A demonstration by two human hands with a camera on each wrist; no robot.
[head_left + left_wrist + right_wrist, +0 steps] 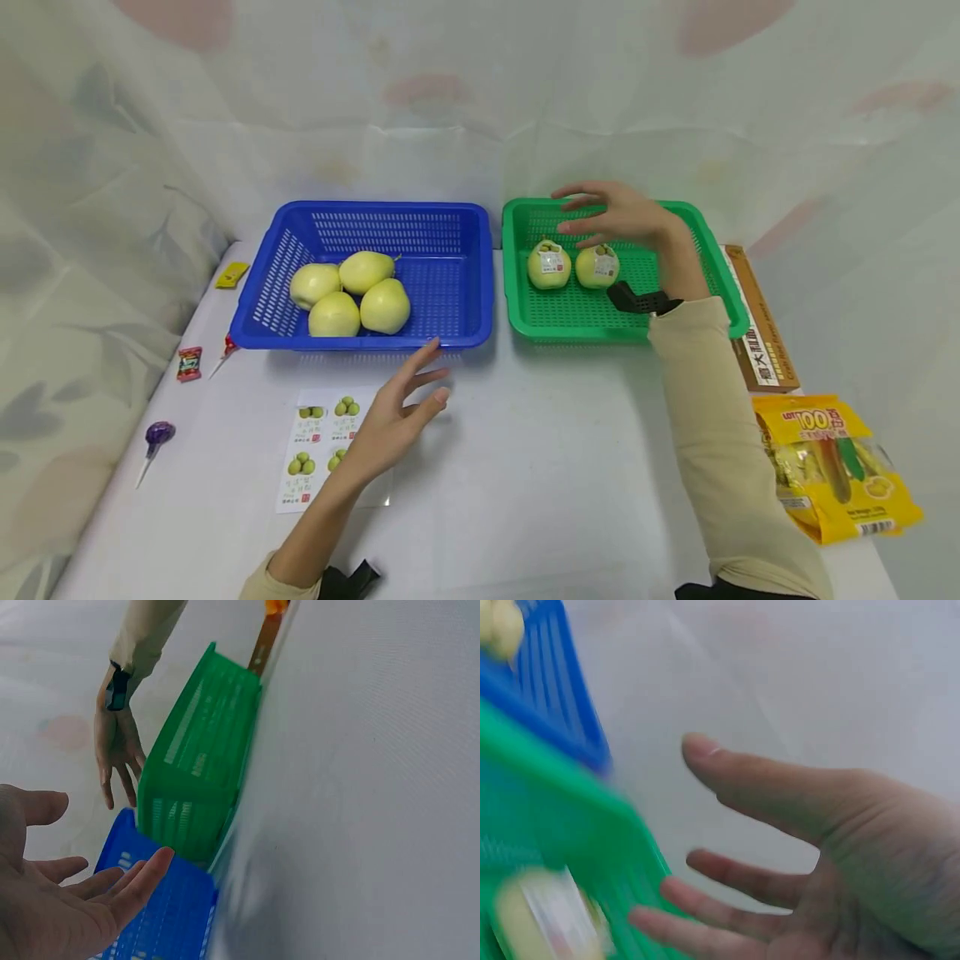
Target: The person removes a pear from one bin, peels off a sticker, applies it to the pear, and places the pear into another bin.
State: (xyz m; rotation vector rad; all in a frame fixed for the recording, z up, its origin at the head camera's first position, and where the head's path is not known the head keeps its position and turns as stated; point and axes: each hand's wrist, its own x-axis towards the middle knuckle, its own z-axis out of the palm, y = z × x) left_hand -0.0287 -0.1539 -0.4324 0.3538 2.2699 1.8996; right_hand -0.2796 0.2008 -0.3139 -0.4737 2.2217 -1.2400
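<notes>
Head view: right hand empty, fingers spread, above green plastic basket containing two round yellow-green labelled fruits; left hand empty, fingers apart, near blue plastic basket. Fruits probably firm, smooth, bruisable; best cupped round the sides.

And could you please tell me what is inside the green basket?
Two labelled pale fruits lie in the left half of the green basket. The right hand and sleeve cover part of it; what lies behind them cannot be seen.
</notes>
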